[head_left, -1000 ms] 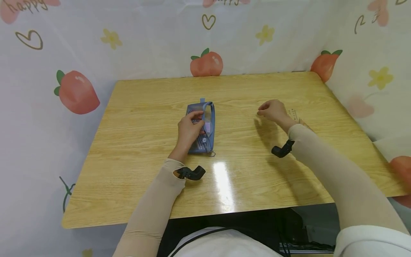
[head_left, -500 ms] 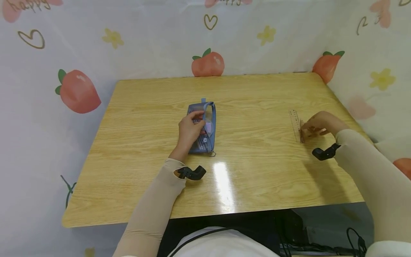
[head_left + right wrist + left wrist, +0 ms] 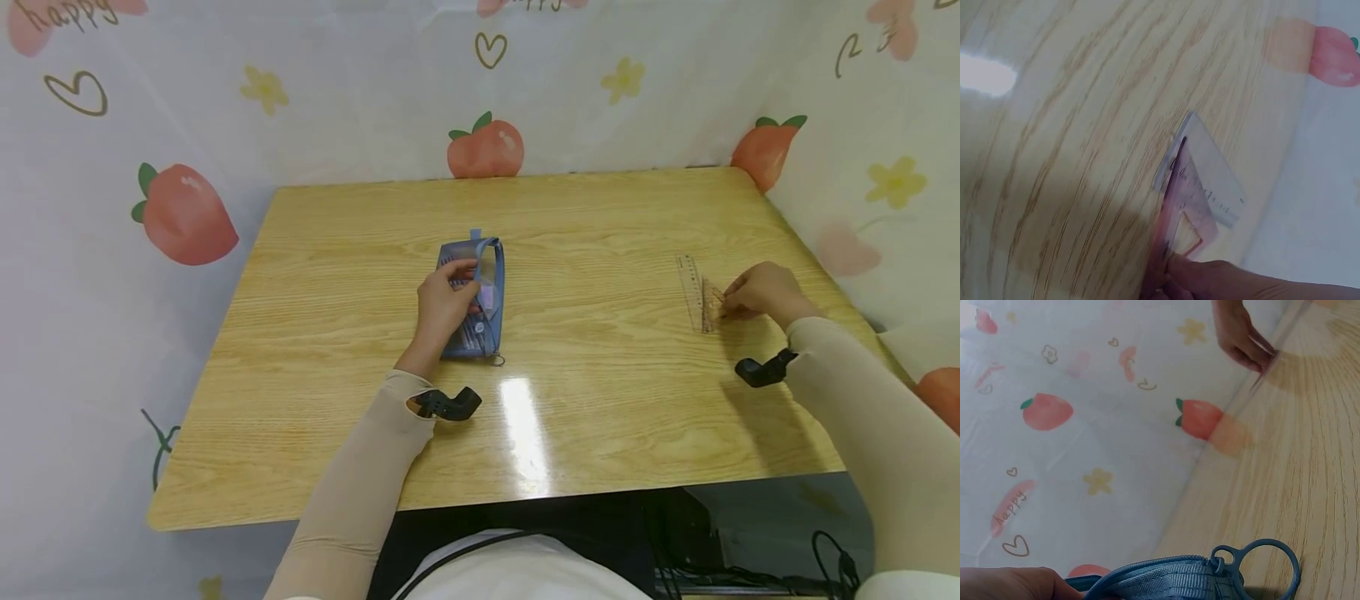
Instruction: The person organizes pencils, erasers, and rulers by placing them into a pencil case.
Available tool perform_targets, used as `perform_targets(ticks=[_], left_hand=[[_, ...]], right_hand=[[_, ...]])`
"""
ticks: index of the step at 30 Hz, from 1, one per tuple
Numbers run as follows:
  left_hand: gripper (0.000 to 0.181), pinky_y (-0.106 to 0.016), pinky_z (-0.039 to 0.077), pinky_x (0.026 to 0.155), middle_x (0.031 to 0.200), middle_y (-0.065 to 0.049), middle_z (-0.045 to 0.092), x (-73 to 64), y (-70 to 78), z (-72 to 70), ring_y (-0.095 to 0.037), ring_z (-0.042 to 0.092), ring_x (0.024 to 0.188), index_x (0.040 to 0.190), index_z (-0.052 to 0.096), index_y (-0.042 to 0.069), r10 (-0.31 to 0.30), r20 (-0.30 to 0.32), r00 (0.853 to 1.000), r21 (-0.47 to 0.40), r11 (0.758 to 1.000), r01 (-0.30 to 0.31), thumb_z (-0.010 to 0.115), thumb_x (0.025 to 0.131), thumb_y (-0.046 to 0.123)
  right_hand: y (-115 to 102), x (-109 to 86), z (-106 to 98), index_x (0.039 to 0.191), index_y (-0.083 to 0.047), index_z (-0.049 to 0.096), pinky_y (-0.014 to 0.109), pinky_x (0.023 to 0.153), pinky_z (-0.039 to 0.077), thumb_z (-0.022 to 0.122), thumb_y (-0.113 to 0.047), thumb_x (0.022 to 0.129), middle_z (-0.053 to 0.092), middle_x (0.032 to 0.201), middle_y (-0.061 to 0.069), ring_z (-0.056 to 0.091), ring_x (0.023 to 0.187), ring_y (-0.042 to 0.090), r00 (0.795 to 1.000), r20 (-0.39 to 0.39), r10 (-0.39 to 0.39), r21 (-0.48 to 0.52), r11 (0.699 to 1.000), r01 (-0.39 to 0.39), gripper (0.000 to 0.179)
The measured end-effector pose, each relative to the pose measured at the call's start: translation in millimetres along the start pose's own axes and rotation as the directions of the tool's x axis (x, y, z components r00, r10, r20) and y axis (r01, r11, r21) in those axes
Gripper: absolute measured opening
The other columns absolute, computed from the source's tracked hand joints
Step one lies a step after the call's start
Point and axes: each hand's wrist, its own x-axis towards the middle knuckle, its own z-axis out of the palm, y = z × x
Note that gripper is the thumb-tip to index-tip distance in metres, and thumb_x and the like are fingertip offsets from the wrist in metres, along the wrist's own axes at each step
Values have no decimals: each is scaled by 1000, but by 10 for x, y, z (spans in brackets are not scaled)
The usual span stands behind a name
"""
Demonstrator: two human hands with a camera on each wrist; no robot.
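Note:
A blue, see-through pencil case point(image 3: 472, 340) lies on the table in the head view, its mouth spread open on the right side. My left hand point(image 3: 438, 310) grips it by the edge of that opening. In the left wrist view, the case's zipper edge point(image 3: 1169, 575) and round pull ring point(image 3: 1267, 569) show beside a finger. Over on the right, my right hand point(image 3: 767, 292) pinches a pinkish transparent set square point(image 3: 1188, 209) between thumb and fingers, tilted up off the wood. A clear straight ruler point(image 3: 688, 292) lies just left of the set square, which partly overlaps it in the right wrist view.
The wooden table point(image 3: 360, 400) carries a bright light reflection near its front edge. A white sheet with printed fruit point(image 3: 375, 100) hangs along the back and the sides. Dark cables point(image 3: 832, 558) show below the front edge at right.
My right hand has moved right, from mid-table to the set square, and now pinches it, drawing it slightly away from the ruler. My left hand and the pencil case have stayed put.

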Motion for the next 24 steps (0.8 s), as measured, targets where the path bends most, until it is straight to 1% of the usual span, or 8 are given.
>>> perform_targets(ticks=[2,4,7,11,15,18,20,24], left_hand=[[38,-24,62,56,110,-11,67,0,0,-2,-27,71,82,124,68,9,1,-2,1000,4,1000,-1,63,87,2],[37,-24,62,56,110,-11,66,1,2,-3,-25,71,81,124,68,9,3,-3,1000,6,1000,-3,63,87,3],[37,-24,62,56,110,-11,66,3,3,-3,-22,70,77,124,68,9,5,-1,1000,9,1000,-5,63,88,3],[37,-23,62,55,109,-10,66,5,-1,-5,-16,68,73,124,68,10,4,0,1000,15,1000,-4,63,88,4],[37,-24,62,55,109,-11,66,-5,1,-11,-16,68,73,124,68,10,1,0,1000,10,1000,-1,64,87,3],[37,-25,62,56,109,-11,66,-13,1,-14,-18,69,74,124,68,10,1,0,1000,6,1000,-1,63,87,3],[37,-24,62,56,109,-11,66,-14,1,-14,-19,69,75,124,68,10,3,0,1000,4,1000,-3,63,87,3],[37,-23,62,56,109,-11,66,-10,-8,-8,-23,70,79,124,68,9,5,-2,1000,-4,1000,-5,63,87,3]], right_hand=[[15,-3,-2,99,8,72,69,102,38,72,-20,82,70,95,27,55,101,53,1000,-22,-19,-48,999,18,32],[27,-4,-1,99,7,72,69,101,39,72,-21,83,68,99,29,55,102,53,999,-30,-25,-43,999,24,32],[42,-3,6,98,8,72,68,96,44,72,-21,83,71,88,21,61,92,46,999,-30,-22,-9,1000,22,33],[63,1,9,96,7,73,63,90,49,72,-23,85,70,73,6,65,73,27,1000,-4,-18,24,1000,18,32],[84,12,12,92,4,73,46,77,58,70,-25,87,68,71,-1,64,66,15,999,29,-16,46,999,15,30],[105,20,21,91,3,73,29,62,56,68,-26,89,67,71,-2,63,66,12,999,46,-20,69,998,17,30],[123,20,32,91,4,72,25,59,55,67,-26,90,66,72,-2,62,66,11,998,54,-25,95,995,19,30],[166,23,42,96,7,70,24,60,56,66,-27,91,66,73,-3,61,68,10,997,68,-27,157,988,16,34]])
